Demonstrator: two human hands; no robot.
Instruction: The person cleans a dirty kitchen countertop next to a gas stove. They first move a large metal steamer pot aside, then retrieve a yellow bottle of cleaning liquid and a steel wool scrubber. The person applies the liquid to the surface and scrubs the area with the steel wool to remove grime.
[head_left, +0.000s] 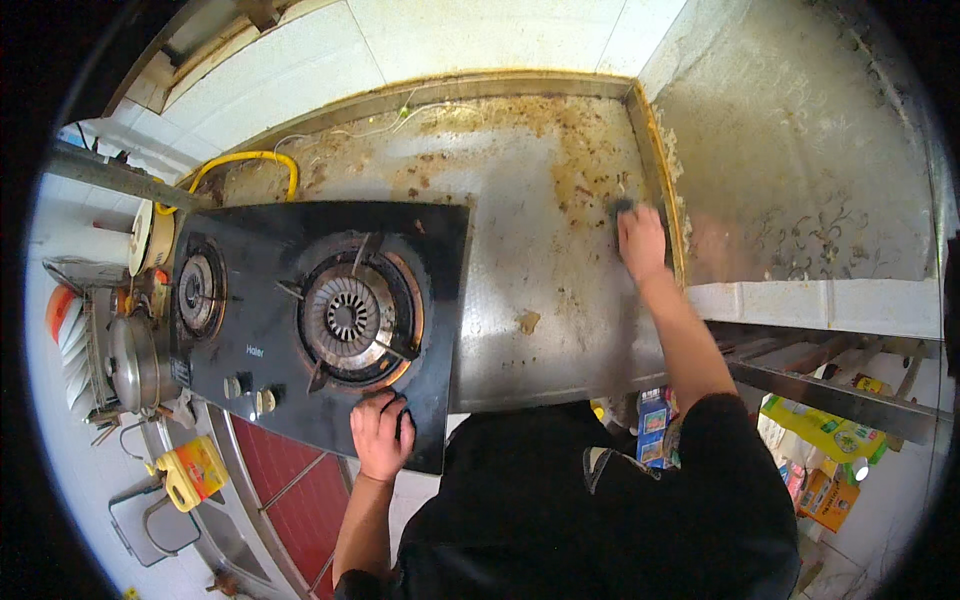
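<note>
My right hand (643, 238) presses a dark scouring pad (622, 206) against the stained stainless-steel counter (510, 277), close to its raised right edge. The pad is mostly covered by my fingers, so its exact kind is unclear. Brown grease and crumbs of grime (589, 161) coat the metal around and beyond the pad. My left hand (381, 435) rests on the front edge of a black glass gas hob (439, 300), thumb apart from the fingers, below the large burner (347, 315). Nothing held shows in it.
A yellow gas hose (247, 156) and a thin white cord (375, 133) lie behind the hob. At left are a lidded metal pot (135, 364), a dish rack with plates (75, 352) and a yellow oil jug (193, 472). Right, a lower shelf holds food packages (821, 435).
</note>
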